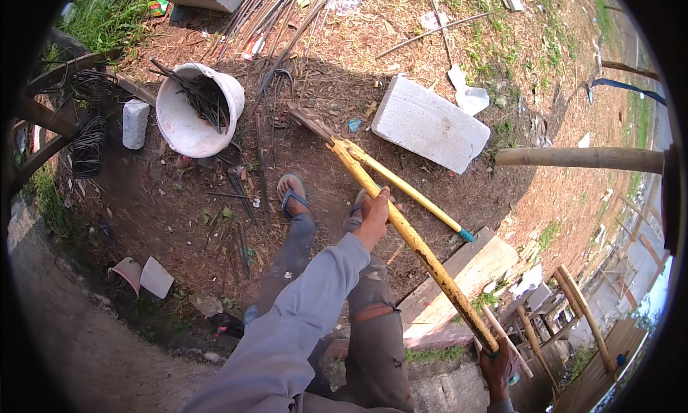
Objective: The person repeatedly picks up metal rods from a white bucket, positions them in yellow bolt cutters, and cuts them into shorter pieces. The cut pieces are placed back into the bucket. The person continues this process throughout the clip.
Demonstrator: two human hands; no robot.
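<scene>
Left hand (373, 214) fingers wrapped around one long yellow metal bolt-cutter (401, 226) handle mid-length; right hand (496, 364) clenched on its end at 5 o'clock, giving leverage. Cutter head at 11 o'clock, near white plastic bucket (188, 119) of cut rods.

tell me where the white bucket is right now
In the head view, the white bucket lies tipped on the dirt at upper left, beside a small white block, left of the bolt cutter's jaws.
</scene>
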